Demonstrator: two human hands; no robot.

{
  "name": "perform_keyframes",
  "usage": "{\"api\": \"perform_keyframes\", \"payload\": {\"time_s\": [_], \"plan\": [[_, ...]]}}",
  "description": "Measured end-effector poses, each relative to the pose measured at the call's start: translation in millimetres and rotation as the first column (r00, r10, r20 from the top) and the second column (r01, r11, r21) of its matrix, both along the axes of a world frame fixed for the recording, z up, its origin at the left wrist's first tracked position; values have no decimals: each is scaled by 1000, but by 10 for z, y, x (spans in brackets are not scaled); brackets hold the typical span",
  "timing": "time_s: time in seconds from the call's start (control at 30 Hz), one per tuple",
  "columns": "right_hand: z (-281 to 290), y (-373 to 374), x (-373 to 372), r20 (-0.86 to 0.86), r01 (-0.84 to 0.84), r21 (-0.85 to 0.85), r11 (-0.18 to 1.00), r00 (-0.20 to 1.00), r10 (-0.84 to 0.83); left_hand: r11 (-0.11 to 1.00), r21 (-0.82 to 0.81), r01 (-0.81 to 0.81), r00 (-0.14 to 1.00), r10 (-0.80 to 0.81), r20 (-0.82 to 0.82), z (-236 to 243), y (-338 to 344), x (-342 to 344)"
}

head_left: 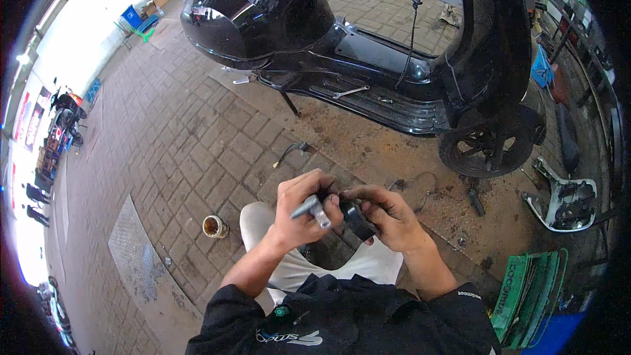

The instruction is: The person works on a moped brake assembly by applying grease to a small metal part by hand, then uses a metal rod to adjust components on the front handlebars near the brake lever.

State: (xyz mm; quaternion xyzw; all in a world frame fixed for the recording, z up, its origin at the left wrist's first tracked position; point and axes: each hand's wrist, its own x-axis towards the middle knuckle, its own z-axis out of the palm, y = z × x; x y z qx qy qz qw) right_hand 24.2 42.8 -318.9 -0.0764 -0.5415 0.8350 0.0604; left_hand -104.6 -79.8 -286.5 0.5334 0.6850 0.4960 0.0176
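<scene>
My left hand [299, 207] is closed around a grey metal tool [313, 208] with a short socket-like head that sticks out between my fingers. My right hand [388, 213] grips a small black part [358, 220] and holds it against the tool. Both hands meet just above my knees, over my light trousers [259, 220]. How the tool's tip meets the black part is hidden by my fingers.
A black scooter [368, 59] stands ahead on its stand, a wrench [350, 91] lying on its footboard. A small open tin [214, 226] sits on the brick floor to my left. A loose white and black panel [565, 200] and green crate [529, 296] lie right.
</scene>
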Motion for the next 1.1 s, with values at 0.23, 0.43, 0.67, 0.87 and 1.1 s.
{"api": "perform_keyframes", "payload": {"time_s": [0.23,0.43,0.67,0.87,1.1], "plan": [[-34,18,-64,-177,26,378,925,983,44,986,-154,-62,978,91,188,-189,63,-6],[-200,153,-49,-116,271,678,683,957,-265,956,-289,57,887,85,455,-447,132,-215],[-259,193,-4,-163,418,467,779,907,-388,940,-268,210,705,44,708,-484,104,-115],[-191,154,38,-423,552,625,552,834,-356,947,-322,14,934,103,343,-333,102,26],[-270,135,70,-351,536,497,683,844,-406,966,-248,-67,977,114,179,-394,101,92]]}}
